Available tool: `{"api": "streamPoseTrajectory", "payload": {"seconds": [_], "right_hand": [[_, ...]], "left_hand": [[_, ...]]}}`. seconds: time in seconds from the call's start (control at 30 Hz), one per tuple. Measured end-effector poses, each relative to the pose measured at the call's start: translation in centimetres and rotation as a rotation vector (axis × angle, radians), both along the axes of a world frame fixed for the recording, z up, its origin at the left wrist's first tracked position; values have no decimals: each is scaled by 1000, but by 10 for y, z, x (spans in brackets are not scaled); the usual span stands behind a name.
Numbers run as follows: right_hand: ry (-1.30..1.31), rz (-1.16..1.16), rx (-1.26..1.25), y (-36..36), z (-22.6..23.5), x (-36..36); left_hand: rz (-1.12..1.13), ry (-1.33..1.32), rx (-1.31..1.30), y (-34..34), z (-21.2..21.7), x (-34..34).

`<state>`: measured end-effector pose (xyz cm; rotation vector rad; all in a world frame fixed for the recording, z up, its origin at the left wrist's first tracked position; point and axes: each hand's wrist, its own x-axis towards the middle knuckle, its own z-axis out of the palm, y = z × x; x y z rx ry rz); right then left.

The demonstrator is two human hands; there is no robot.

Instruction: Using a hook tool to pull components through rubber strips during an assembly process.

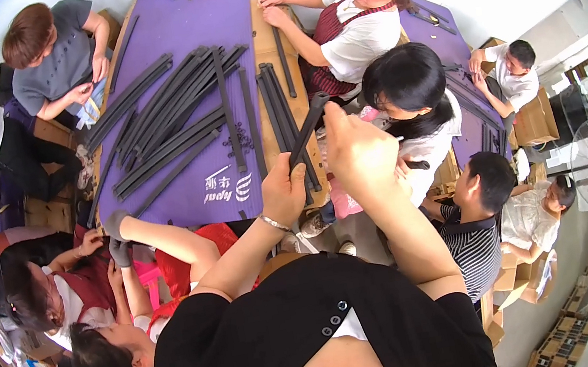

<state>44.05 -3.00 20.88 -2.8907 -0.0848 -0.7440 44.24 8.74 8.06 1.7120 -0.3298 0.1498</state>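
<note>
The left hand (285,194) covers part of the black strip (308,130); the right hand (361,146) hides its own fingertips. Small black pieces (240,140) on the table (207,20) are too tiny to identify.

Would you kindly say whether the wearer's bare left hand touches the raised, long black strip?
Touching: the head view shows the left hand gripping the strip by its lower end.

Workshop: purple-topped worktables (192,27), heaps of black strips (171,111), cardboard boxes (535,121).

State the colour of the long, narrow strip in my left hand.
The long, narrow strip is dark grey, nearly black; it shows best in the head view.
</note>
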Motion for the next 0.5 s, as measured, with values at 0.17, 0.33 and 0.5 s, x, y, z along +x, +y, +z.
{"api": "streamPoseTrajectory", "payload": {"seconds": [0.17,0.33,0.5], "right_hand": [[513,144,1424,-30,-17,19],[445,132,1267,-29,-33,20],[26,71,366,-9,-33,2]], "left_hand": [[47,-35,121,4,-4,-1],[43,27,145,4,-9,3],[65,75,185,3,-24,11]]}}
